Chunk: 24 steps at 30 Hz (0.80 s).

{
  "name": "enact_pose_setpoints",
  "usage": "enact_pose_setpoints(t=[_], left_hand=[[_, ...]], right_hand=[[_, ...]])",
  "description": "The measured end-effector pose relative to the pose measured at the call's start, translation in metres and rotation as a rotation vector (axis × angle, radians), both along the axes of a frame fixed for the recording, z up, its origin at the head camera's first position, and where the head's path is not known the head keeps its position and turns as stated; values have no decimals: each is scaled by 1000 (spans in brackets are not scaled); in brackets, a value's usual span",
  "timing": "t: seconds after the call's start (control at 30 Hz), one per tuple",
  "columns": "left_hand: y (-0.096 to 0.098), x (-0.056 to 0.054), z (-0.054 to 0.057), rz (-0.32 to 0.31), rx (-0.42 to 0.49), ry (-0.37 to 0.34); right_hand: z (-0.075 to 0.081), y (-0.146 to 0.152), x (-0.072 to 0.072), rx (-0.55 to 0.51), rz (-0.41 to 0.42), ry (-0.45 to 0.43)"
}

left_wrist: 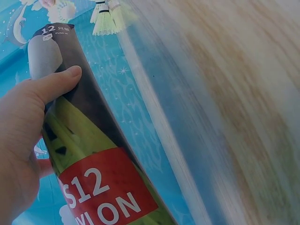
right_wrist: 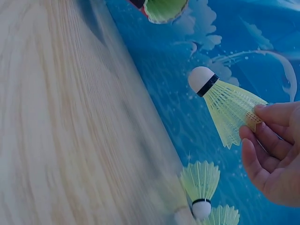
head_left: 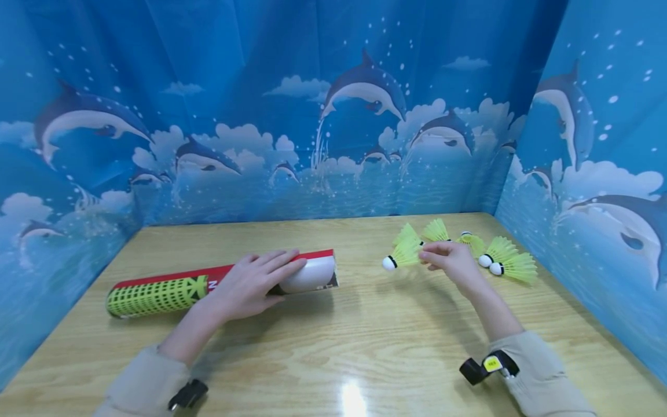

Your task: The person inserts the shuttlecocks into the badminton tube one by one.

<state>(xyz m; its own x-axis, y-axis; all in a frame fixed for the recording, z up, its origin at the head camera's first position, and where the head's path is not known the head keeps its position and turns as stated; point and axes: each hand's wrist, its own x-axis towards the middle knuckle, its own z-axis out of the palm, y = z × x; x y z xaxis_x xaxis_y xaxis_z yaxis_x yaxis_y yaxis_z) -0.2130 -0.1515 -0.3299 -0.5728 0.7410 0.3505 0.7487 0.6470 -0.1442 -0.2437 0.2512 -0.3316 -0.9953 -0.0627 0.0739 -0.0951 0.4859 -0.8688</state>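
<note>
Wooden table (head_left: 307,353), hands (head_left: 255,285) gripping tube (head_left: 158,295), pinching shuttlecock (head_left: 405,255)

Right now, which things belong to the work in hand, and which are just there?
In the work:
printed red-and-green cylindrical tube, in the left hand
white-tipped yellow mesh shuttlecock, in the right hand
probably the loose shuttlecocks

Just there:
blue dolphin-printed curtain
pale wooden table

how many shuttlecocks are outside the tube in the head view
6 visible: one held shuttlecock in the right hand, two shuttlecocks on the table beyond it, three more shuttlecocks to the hand's right. The hand may hide others.
</note>
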Motion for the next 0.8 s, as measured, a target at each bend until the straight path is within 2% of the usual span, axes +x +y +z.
enact_pose_setpoints(t=[0.37, 0.5, 0.8], left_hand=[[0, 1, 0, 8, -4, 8], [0, 1, 1, 5, -7, 19], [2, 2, 1, 11, -19, 19]], right_hand=[[8, -35, 7, -74, 45, 59], [7, -52, 8, -119, 64, 105], [-2, -84, 12, -180, 109, 113]])
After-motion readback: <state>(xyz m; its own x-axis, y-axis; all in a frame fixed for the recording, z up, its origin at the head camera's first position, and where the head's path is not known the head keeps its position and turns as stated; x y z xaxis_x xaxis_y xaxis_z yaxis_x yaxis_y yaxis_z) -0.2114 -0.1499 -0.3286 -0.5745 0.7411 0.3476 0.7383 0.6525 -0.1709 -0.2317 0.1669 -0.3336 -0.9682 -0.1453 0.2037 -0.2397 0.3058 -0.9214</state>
